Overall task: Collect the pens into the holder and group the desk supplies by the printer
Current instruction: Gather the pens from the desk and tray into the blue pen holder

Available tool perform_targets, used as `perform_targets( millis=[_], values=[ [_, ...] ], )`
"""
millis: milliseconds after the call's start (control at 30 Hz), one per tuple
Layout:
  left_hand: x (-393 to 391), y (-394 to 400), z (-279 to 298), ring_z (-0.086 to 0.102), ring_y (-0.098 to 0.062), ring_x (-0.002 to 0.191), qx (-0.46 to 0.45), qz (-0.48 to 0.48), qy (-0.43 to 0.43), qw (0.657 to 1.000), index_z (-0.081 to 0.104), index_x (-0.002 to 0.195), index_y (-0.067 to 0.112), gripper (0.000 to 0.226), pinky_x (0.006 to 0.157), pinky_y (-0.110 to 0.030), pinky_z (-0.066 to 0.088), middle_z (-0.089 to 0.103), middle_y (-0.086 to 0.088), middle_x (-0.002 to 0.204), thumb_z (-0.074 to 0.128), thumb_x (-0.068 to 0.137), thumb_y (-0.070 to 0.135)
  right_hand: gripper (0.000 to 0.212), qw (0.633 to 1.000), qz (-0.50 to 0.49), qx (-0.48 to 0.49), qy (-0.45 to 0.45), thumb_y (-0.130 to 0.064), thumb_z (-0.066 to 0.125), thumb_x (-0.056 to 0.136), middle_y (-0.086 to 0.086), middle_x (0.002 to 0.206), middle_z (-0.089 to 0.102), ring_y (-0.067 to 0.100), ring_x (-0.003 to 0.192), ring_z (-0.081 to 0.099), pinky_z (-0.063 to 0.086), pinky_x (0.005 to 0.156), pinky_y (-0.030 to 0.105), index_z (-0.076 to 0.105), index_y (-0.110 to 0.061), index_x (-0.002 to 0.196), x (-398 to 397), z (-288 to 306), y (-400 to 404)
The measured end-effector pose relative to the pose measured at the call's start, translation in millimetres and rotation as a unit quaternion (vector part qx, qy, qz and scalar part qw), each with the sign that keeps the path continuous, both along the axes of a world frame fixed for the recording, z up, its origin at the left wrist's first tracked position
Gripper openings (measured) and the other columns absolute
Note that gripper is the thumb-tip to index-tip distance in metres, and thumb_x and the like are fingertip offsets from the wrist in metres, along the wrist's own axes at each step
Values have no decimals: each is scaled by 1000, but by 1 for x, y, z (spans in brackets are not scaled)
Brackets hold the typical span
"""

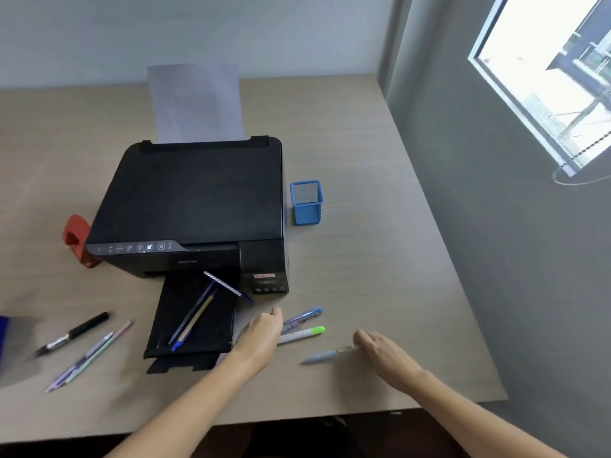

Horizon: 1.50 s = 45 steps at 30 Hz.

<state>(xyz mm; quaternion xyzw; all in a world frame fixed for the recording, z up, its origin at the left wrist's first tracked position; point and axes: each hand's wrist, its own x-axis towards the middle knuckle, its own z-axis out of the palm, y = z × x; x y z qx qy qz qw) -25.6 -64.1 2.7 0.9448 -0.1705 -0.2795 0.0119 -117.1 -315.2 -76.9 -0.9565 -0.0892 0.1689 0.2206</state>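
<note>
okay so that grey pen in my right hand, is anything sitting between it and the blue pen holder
Nothing visible blocks it. The right hand grips the grey pen near the desk's front, and the blue mesh holder stands farther back, right of the printer. Only bare desk lies between; the green-capped pen lies left of that line.

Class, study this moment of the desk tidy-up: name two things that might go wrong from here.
The right hand grips the grey pen only by its end, so it may slip. The blue mesh holder looks light and stands empty; a pen dropped in carelessly might tip it.
</note>
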Motion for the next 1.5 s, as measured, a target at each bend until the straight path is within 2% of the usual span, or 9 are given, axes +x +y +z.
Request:
perform_targets(
  millis=[267,533,633,767,900,1000,1200,1333,1500],
  values=[
    [143,-65,114,66,-36,77,-140,-22,-274,951,61,93,7,3,63,-38,51,70,-15,85,61,91,9,24,972,-178,111,-108,8,58,84,-17,62,54,0,53,51,38,51,11,61,-16,81,25,42,-46],
    [259,-123,74,65,-27,93,66,-82,-206,973,58,81,15,20,94,-37,35,59,-4,74,64,79,-4,22,890,-363,184,-206,3,51,88,11,71,72,18,58,65,45,57,5,69,-6,96,155,93,-28],
    [267,-129,57,60,-26,102,84,-115,-186,972,62,90,17,20,100,-38,32,61,-3,82,63,80,0,25,884,-374,184,-212,1,47,89,13,75,72,26,63,67,53,65,26,69,-6,99,205,100,-18],
    [254,-120,56,50,-27,112,23,-93,-198,975,65,104,17,21,98,-40,34,68,-5,104,69,83,16,23,900,-356,168,-189,-4,49,89,20,79,72,36,73,65,53,72,39,70,0,98,255,97,-7],
    [177,-84,74,60,-24,93,-197,-139,-343,908,68,96,16,18,81,-36,47,69,0,93,72,79,16,21,925,-323,142,-140,-9,52,88,22,82,73,39,81,63,46,72,34,73,-2,91,289,88,5],
    [97,-48,59,63,-18,73,-292,-209,-254,898,65,83,19,7,60,-27,54,66,2,79,69,78,16,26,931,-319,148,-101,-10,52,87,19,95,75,34,94,64,42,80,29,70,-8,107,297,85,13],
    [0,8,-45,66,-10,65,-76,-156,-70,982,64,81,28,43,44,-20,52,63,8,73,89,46,33,20,962,-194,174,-86,-13,63,85,1,78,70,13,65,58,40,65,17,68,-17,103,209,68,37],
    [-7,25,-72,65,-14,59,-25,-93,-81,992,65,78,22,57,40,-24,51,61,5,69,95,31,36,25,992,11,94,86,-18,68,79,10,98,62,18,78,58,47,76,26,69,-22,104,134,27,51],
    [-6,20,-71,61,-18,55,12,-77,-44,996,63,65,17,43,37,-30,47,58,1,63,95,39,28,23,998,18,15,60,-19,58,82,16,106,54,33,100,51,46,84,38,62,-10,103,107,-1,50]
  ],
)
